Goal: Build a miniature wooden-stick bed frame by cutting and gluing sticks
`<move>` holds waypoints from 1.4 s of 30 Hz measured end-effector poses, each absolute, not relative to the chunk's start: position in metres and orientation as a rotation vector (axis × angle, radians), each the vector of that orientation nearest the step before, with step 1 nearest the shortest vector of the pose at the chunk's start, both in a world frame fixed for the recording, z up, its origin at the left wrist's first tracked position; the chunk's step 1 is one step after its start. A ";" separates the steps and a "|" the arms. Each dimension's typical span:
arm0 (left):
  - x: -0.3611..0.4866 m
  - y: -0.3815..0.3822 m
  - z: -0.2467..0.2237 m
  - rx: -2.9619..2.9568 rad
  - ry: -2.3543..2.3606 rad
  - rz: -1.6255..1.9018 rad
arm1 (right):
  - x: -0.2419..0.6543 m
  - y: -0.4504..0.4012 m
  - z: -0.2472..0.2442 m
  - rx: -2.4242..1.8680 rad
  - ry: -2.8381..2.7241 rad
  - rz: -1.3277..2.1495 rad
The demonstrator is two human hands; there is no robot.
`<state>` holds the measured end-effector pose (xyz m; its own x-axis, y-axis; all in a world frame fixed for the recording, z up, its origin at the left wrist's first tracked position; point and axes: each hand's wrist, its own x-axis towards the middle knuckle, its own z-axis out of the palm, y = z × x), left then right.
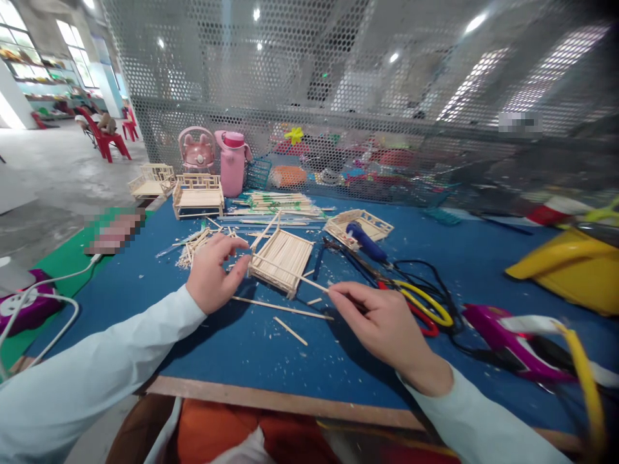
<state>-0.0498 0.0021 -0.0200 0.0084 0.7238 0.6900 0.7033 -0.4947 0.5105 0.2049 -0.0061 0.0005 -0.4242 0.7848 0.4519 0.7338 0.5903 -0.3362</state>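
My right hand (pixel 380 325) is closed, pinching the right end of a thin wooden stick (pixel 304 278) between thumb and fingers. The stick slants up to the left across the near side of a small wooden-stick bed frame (pixel 285 258), which has a slatted top and a raised end. My left hand (pixel 217 270) is at the left end of this frame, thumb and index finger apart. Whether its fingertips touch the frame I cannot tell. A loose stick (pixel 283 308) and a shorter stick piece (pixel 290 330) lie on the blue mat in front.
Similar stick models (pixel 198 193) stand at the back left. A blue-handled tool (pixel 365 241) rests on another model (pixel 377 225). Pliers with red and yellow handles (pixel 425 303) lie right. Stick bundles (pixel 275 203), a pink bottle (pixel 233 167) and metal mesh (pixel 290 71) are behind.
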 end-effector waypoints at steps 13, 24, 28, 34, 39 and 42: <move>-0.013 -0.006 0.002 3.033 1.315 1.317 | 0.204 -0.012 0.008 -1.155 -2.246 0.119; -0.011 -0.020 0.009 3.072 1.200 1.097 | 0.211 -0.026 0.020 -1.066 -2.264 0.204; -0.015 -0.044 0.006 2.790 1.196 1.194 | 0.238 0.004 0.020 -1.287 -1.994 0.277; -0.004 -0.090 -0.011 2.191 1.092 1.177 | 0.245 0.053 0.000 -2.035 -2.227 -0.338; 0.009 -0.104 -0.026 1.953 1.080 1.193 | 0.227 0.063 -0.006 -2.173 -2.268 -0.408; 0.009 -0.105 -0.032 1.930 1.047 1.199 | 0.225 0.065 -0.004 -2.208 -2.255 -0.356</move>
